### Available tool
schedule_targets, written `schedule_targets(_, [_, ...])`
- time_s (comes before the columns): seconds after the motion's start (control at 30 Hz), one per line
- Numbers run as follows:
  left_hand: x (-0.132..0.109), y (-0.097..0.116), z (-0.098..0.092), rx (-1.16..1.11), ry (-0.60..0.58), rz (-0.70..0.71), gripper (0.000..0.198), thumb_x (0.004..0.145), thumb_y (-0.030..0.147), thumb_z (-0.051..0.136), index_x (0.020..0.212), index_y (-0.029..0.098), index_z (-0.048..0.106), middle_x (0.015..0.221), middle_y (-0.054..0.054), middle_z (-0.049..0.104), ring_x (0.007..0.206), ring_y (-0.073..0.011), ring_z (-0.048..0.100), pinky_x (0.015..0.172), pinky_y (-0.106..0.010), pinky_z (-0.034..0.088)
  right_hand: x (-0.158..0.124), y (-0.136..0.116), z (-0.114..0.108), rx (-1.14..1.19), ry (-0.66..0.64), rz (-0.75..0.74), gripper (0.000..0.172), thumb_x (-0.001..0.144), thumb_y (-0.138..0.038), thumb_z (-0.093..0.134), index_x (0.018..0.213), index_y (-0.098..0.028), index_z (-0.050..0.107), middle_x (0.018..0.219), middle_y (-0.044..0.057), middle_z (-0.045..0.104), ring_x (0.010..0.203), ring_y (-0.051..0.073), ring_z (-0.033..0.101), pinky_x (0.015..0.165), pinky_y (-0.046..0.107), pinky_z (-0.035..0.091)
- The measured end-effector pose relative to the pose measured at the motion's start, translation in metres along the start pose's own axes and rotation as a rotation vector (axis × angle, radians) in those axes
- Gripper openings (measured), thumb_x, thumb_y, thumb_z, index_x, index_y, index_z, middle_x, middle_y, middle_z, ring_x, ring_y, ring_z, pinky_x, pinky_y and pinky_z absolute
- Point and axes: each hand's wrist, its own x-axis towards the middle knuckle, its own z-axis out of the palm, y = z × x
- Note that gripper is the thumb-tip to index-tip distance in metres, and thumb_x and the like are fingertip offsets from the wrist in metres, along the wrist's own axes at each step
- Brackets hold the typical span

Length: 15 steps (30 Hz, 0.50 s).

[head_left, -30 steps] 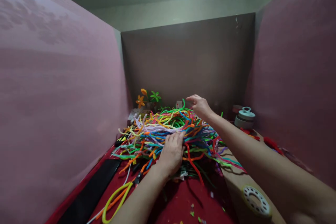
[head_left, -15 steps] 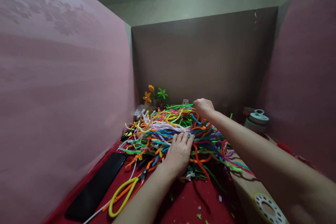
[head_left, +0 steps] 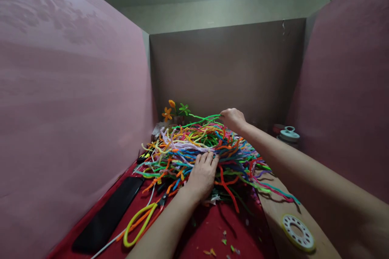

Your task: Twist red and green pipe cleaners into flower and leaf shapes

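Observation:
A big tangled pile of coloured pipe cleaners [head_left: 194, 145] lies on the red table cover [head_left: 209, 230]. My left hand [head_left: 202, 174] rests flat on the near side of the pile, fingers stretched out and pressing it down. My right hand [head_left: 232, 119] reaches to the far side of the pile and is closed in a pinch on a green pipe cleaner [head_left: 202, 119], which rises out of the heap toward the left.
Yellow-handled scissors [head_left: 141, 220] and a black flat case [head_left: 107, 214] lie at the near left. Small pipe-cleaner flowers [head_left: 174, 111] stand at the back. A white ring [head_left: 296, 236] sits on a cardboard strip at the right; spools [head_left: 287, 133] at the far right. Pink walls enclose the space.
My right hand went from open above the pile to pinching a green pipe cleaner and has lifted it slightly. My left hand stayed pressed on the pile.

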Motion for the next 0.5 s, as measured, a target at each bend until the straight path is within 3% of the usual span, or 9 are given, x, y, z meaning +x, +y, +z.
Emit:
schedule_targets(0.33, [0.000, 0.000, 0.001, -0.023, 0.012, 0.012, 0.048, 0.081, 0.011, 0.038, 0.129, 0.012, 0.041, 0.130, -0.016, 0.046, 0.117, -0.0269, 0.040, 0.097, -0.046, 0.031, -0.007, 0.005, -0.002, 0.049, 0.021, 0.041, 0.029, 0.081, -0.037, 0.047, 0.090, -0.024, 0.071, 0.087, 0.008, 0.070, 0.077, 0.020, 0.062, 0.062, 0.025, 0.038])
schedule_targets(0.43, [0.000, -0.003, 0.000, -0.109, 0.040, 0.014, 0.050, 0.078, 0.010, 0.041, 0.128, 0.011, 0.043, 0.129, -0.017, 0.047, 0.117, -0.0272, 0.038, 0.098, -0.047, 0.030, -0.019, 0.003, -0.013, 0.076, 0.102, 0.082, 0.034, 0.087, -0.037, 0.039, 0.102, -0.025, 0.066, 0.094, 0.008, 0.069, 0.081, 0.020, 0.062, 0.063, 0.026, 0.038])
schedule_targets(0.5, [0.001, -0.005, -0.007, -0.226, 0.100, 0.000, 0.052, 0.073, 0.006, 0.044, 0.125, 0.012, 0.047, 0.129, -0.014, 0.048, 0.120, -0.0272, 0.035, 0.100, -0.047, 0.026, -0.035, -0.002, -0.024, 0.146, 0.219, 0.091, 0.037, 0.089, -0.040, 0.035, 0.103, -0.024, 0.065, 0.088, 0.007, 0.070, 0.077, 0.018, 0.062, 0.062, 0.025, 0.036])
